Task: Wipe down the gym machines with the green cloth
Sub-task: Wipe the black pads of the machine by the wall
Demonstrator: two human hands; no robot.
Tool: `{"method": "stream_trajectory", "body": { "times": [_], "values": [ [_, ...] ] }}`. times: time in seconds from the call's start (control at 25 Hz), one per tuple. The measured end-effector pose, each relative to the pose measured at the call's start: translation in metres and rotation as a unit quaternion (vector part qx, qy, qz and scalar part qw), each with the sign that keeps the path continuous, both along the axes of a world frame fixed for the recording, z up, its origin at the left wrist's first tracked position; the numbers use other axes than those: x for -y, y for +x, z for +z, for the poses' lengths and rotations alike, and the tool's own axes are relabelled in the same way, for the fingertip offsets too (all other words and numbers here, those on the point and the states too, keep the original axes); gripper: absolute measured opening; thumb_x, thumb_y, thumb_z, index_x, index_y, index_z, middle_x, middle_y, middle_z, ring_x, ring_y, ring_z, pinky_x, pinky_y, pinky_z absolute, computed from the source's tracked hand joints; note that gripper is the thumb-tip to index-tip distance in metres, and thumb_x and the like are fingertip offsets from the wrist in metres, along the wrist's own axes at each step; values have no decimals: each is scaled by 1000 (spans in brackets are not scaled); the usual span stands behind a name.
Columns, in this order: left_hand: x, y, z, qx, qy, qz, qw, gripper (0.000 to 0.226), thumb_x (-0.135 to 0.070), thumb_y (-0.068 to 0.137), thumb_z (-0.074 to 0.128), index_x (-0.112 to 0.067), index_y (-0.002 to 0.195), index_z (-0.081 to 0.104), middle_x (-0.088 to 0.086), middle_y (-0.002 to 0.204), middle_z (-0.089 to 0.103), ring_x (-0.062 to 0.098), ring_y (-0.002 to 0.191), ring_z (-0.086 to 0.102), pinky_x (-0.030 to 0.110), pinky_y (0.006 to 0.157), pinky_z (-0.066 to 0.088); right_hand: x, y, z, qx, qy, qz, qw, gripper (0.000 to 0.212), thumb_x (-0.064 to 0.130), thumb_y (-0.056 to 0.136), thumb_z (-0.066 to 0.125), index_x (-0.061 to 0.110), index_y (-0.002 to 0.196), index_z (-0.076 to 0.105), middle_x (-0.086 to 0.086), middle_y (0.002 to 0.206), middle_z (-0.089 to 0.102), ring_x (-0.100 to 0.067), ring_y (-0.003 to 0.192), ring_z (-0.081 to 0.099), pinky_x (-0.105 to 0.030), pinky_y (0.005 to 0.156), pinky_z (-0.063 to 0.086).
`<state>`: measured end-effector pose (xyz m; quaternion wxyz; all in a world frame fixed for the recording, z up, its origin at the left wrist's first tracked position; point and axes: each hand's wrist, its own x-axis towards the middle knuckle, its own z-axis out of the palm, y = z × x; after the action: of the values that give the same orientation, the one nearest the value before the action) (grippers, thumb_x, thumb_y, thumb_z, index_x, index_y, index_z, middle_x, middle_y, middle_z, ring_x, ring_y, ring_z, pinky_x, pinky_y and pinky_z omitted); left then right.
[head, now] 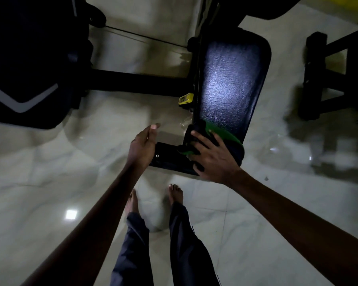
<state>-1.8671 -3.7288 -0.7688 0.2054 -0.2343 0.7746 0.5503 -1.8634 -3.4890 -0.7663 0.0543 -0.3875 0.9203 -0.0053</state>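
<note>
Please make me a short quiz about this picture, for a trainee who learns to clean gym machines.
1. True or false: the left hand holds the green cloth.
2. On which part of the padded bench does the right hand press the cloth? A) its far end B) its near end C) its underside
3. Fill in: the person's feet are ____.
Key: 1 false; 2 B; 3 bare.
</note>
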Motion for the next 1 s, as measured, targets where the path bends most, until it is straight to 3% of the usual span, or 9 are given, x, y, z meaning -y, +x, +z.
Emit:
{"method": "stream_trajectory", "body": {
  "times": [0.12, 0.28, 0.36, 0.48, 0.6, 0.72, 0.8, 0.88, 1.0],
  "values": [
    [-21, -15, 5, 0, 0, -57, 998, 40, -54, 101, 38, -42, 135, 55, -7, 131, 64, 23, 119, 61, 40, 103, 48, -32, 15, -8, -26, -34, -23, 999, 16, 32, 81, 70, 31, 96, 75, 1, 141, 58, -25, 145, 36, -51, 115, 25],
    [-55, -27, 11, 0, 24, -141, 990, 43, -36, 102, 50, -34, 145, 48, -4, 137, 60, 1, 115, 54, 0, 86, 33, -63, 41, -21, -72, -133, -193, 969, 22, 24, 88, 68, 17, 108, 75, -8, 143, 56, -32, 144, 37, -53, 116, 30],
    [-68, -28, 12, 9, 72, -113, 991, 48, -26, 99, 59, -26, 146, 48, 3, 131, 65, 3, 112, 60, 3, 88, 41, -55, 52, -28, -46, -237, -321, 916, 28, 20, 94, 60, 7, 116, 72, -13, 146, 49, -36, 146, 31, -55, 114, 34],
    [-72, -26, 8, 21, 105, -59, 993, 51, -20, 95, 66, -23, 143, 50, 5, 124, 69, 6, 107, 66, 25, 96, 50, -22, 55, -26, -4, -329, -482, 812, 40, 19, 99, 52, 10, 137, 59, -8, 152, 34, -29, 148, 28, -42, 119, 31],
    [-70, -27, 7, 20, 109, -64, 992, 51, -18, 94, 68, -22, 142, 52, 3, 125, 68, 3, 105, 65, 28, 99, 50, -8, 39, -20, -3, -415, -594, 689, 43, 20, 102, 54, 14, 144, 52, -11, 149, 37, -21, 143, 37, -16, 115, 27],
    [-69, -29, 6, 25, 98, -67, 993, 50, -17, 94, 68, -22, 141, 53, 1, 123, 69, 3, 105, 66, 26, 100, 50, -6, 31, -19, 20, -460, -674, 577, 48, 37, 100, 54, 19, 145, 53, -12, 149, 46, -21, 139, 43, -10, 108, 33],
    [-74, -29, 8, 14, 72, -75, 995, 49, -16, 94, 67, -22, 141, 54, -2, 122, 69, -1, 107, 65, 16, 101, 46, -8, 35, -19, 30, -457, -678, 575, 46, 36, 101, 55, 19, 144, 54, -11, 144, 52, -19, 135, 47, -8, 105, 35],
    [-80, -30, 12, -25, 20, -96, 995, 46, -19, 95, 65, -23, 140, 56, -9, 121, 67, -4, 108, 62, -1, 92, 38, -18, 26, -21, 48, -466, -667, 579, 44, 37, 100, 54, 17, 139, 59, -9, 135, 61, -20, 127, 55, -18, 104, 43],
    [-87, -27, 15, -61, -21, -95, 993, 43, -24, 95, 65, -25, 138, 58, -6, 125, 68, 4, 113, 62, 3, 88, 39, -47, -7, -27, 107, -484, -679, 542, 50, 49, 91, 57, 13, 123, 70, -5, 114, 73, -19, 107, 66, -37, 98, 52]
  ]
}}
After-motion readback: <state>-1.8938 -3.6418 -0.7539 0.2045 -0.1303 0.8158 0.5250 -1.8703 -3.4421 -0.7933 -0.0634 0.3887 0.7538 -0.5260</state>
